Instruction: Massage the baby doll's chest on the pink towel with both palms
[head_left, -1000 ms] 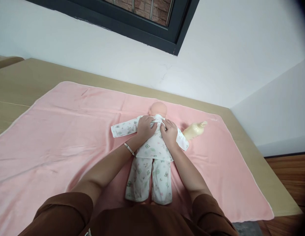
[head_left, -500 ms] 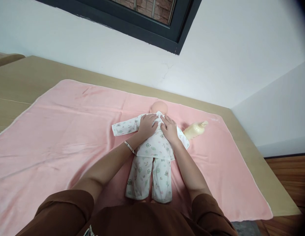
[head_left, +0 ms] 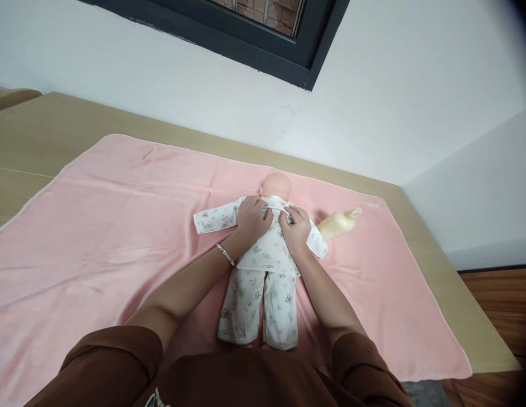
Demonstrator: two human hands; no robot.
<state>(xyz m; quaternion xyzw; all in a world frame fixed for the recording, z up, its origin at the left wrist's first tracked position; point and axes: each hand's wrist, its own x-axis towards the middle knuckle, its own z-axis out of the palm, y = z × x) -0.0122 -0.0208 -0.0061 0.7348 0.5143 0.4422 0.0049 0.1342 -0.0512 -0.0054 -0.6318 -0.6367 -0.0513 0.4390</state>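
Observation:
A baby doll lies on its back on a pink blanket, dressed in a white printed shirt and matching trousers. My left hand rests on the doll's chest, its fingers curled on the shirt's collar edge. My right hand sits beside it on the other side of the chest, fingers pinched on the same fabric near the neck. A silver bangle circles my left wrist. The doll's arms lie spread in their sleeves.
A cream feeding bottle lies on the blanket just right of the doll's arm. The blanket covers a tan table set against a white wall, with a dark window frame above. Wooden floor shows at the right.
Both hands have closed from lying flat on the chest to gripping the shirt fabric at the collar. The doll has stayed in place.

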